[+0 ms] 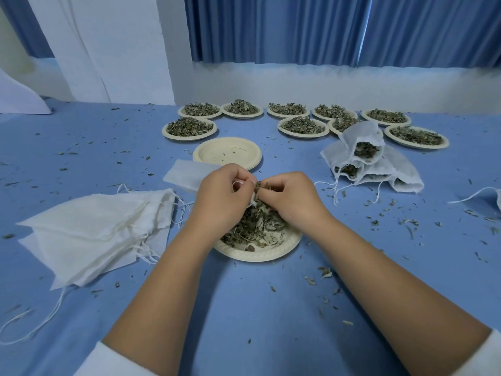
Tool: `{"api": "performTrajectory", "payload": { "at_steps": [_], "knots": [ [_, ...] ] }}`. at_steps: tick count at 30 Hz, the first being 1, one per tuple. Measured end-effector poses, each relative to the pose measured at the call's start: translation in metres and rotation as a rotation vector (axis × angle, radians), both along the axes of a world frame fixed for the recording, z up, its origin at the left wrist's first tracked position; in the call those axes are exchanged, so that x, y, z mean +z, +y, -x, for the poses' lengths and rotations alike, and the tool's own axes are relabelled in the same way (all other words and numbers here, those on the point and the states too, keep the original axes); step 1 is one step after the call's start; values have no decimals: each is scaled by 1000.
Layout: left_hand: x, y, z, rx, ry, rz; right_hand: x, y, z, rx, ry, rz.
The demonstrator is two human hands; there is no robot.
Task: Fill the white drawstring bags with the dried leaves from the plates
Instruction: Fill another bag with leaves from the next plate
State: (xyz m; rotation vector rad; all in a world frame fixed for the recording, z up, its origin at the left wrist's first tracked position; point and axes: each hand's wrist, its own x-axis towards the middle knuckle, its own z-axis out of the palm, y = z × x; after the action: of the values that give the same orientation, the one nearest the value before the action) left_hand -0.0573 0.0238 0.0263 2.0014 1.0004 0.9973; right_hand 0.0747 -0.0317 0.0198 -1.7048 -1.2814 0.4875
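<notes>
A blue table (244, 308), littered with leaf crumbs, is lying open along its near edge. Empty bags (92, 234) are lying stacked at left. Filled bags (379, 164) are leaning at far right, before the far plates (189, 128). One thin white bag (187, 173) is stretching far-left, its mouth toward the hands. The left hand (217, 196) is pinching its rim. The right hand (290, 199) is pinching leaves (254, 223) at the mouth, above the near plate (257, 252).

The person wears a white top, and only its sleeve ends show. The left sleeve (108, 360) and right sleeve (481, 356) are plain, smooth white cloth ending near the elbows. The left forearm (162, 280) and right forearm (379, 267) are bare. The left hand (217, 195) and right hand (291, 199) are bare too, with a short nail showing on one thumb.
</notes>
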Motion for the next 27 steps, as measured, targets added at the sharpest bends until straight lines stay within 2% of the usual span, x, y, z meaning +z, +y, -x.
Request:
{"api": "performTrajectory", "payload": {
  "at_steps": [2,6,11,17,22,27],
  "knots": [
    [-1,-1,-1,2,13,-13,-1,1,1,-30,-18,-19],
    [0,3,1,75,-27,-20,5,2,-2,-23,130,-61],
    [1,6,2,141,-88,13,14,3,-4,65,515,-19],
    [4,6,2,129,-153,75,5,3,-3,77,684,-54],
    [4,2,1,37,-264,216,-1,8,-1,24,706,12],
    [12,-2,4,-17,-332,294,3,6,0,288,1003,81]
  ]
}}
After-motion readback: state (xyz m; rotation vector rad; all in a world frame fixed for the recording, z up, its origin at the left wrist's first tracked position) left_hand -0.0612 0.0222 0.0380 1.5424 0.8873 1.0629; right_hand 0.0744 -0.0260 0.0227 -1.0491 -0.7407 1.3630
